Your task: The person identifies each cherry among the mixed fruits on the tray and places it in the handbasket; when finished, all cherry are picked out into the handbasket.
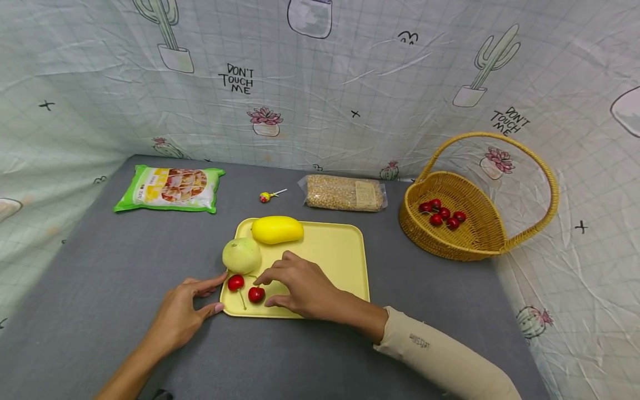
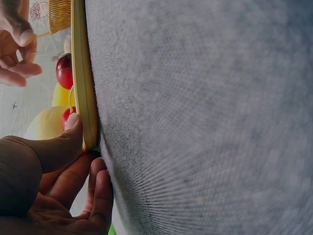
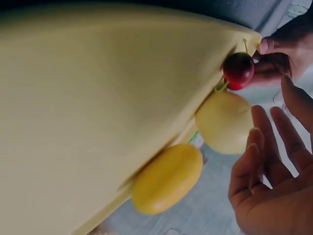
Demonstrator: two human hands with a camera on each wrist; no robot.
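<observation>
A yellow tray (image 1: 332,261) lies on the grey table. At its near left corner my left hand (image 1: 180,314) holds the edge, with the thumb (image 2: 66,139) against the rim. My right hand (image 1: 302,283) hovers over the tray, thumb and fingers spread around the right side of a red cherry (image 1: 256,294); in the left wrist view they are apart from it. Another cherry (image 1: 236,283) with a green stem lies in the left corner. Behind the cherries sits a pale green round fruit (image 1: 241,256), and a yellow mango (image 1: 277,230) lies along the far rim.
To the right stands a wicker basket (image 1: 445,247) with a tall handle and several cherries (image 1: 442,213) inside. Along the back of the table lie a green-edged food packet (image 1: 170,190), a lollipop (image 1: 265,196) and a clear bag of yellowish grains (image 1: 345,193). A patterned cloth hangs behind.
</observation>
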